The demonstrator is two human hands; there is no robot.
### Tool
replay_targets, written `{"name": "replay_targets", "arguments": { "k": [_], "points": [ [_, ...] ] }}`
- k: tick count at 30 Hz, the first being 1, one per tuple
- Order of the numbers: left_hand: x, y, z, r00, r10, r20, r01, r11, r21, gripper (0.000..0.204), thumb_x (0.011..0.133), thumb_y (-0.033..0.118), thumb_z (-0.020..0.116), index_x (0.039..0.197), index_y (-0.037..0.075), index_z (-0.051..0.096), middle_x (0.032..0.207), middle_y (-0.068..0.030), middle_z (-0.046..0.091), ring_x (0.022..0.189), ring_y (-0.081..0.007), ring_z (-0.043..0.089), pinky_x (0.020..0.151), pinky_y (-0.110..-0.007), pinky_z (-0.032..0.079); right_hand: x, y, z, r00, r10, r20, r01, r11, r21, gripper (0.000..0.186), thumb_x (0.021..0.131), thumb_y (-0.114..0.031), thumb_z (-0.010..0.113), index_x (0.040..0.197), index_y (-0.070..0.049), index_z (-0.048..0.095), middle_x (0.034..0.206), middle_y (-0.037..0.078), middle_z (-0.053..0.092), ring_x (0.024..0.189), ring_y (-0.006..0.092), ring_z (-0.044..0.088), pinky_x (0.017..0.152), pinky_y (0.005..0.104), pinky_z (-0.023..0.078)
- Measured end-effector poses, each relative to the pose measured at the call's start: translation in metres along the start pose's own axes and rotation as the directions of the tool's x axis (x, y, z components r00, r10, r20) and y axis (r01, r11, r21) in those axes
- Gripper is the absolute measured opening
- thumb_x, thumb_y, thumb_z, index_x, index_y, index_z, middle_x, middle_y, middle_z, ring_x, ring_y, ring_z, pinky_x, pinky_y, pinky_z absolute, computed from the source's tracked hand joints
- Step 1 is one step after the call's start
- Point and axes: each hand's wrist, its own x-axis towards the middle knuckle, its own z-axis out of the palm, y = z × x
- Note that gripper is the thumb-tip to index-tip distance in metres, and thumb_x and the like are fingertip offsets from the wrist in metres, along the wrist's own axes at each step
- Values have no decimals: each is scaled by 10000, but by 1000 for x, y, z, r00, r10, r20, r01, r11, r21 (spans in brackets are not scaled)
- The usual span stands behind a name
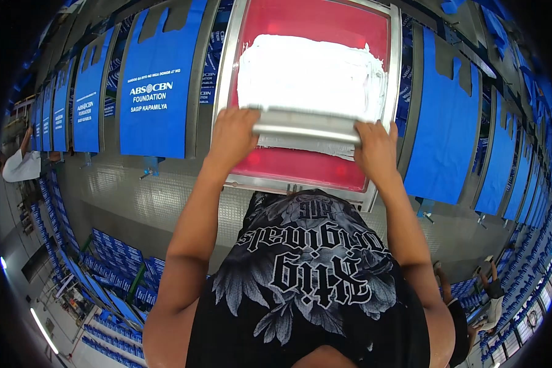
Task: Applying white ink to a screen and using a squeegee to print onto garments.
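We're gripping a metal squeegee (306, 126) at both ends: our left hand (233, 136) is curling closed around its left end, our right hand (377, 147) around its right. The squeegee is spanning crosswise over the near part of the white ink (306, 72) on a red screen (316, 19), inside a metal frame (394, 61). Blue bags (153, 126) are lying in rows left and right.

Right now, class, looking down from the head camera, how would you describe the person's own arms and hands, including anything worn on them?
The left hand and right hand are bare, without gloves, and no watch or cuff shows at either wrist. No sleeves cover the arms; the black top appears sleeveless, with grey leaf shapes and pale-outlined ornate lettering.
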Motion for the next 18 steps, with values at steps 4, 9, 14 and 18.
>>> {"name": "replay_targets", "arguments": {
  "k": [4,9,14,18],
  "points": [
    [-56,26,-11,1000,-20,-1,20,997,-73,340,544,54,674,877,49,609,836,-104,610,855,-305,575,770,-410,421,-50,-30,-26,991,51,121,-60,995,75,388,609,6,597,987,-78,604,928,75,634,930,267,578,1024,559,261],
    [-42,16,-1,999,-21,44,24,998,-63,302,538,42,665,832,42,600,839,-103,609,821,-302,563,744,-401,433,-38,-27,-11,969,119,215,-128,991,30,375,590,-24,620,962,-77,630,903,86,650,907,275,595,1024,545,287],
    [-45,16,3,996,-35,84,41,996,-74,286,541,35,664,822,34,612,837,-109,619,821,-311,575,760,-413,456,-42,-26,-3,974,116,195,-132,988,74,387,569,-12,608,949,-79,636,880,94,650,896,271,599,1029,539,292],
    [-60,-2,37,995,55,-78,-61,996,-67,372,530,-6,664,898,38,630,900,-110,625,873,-287,575,796,-377,457,-47,-30,15,994,89,67,-96,990,107,412,546,12,608,944,-93,642,862,90,650,866,267,597,1028,530,301]
  ]
}}
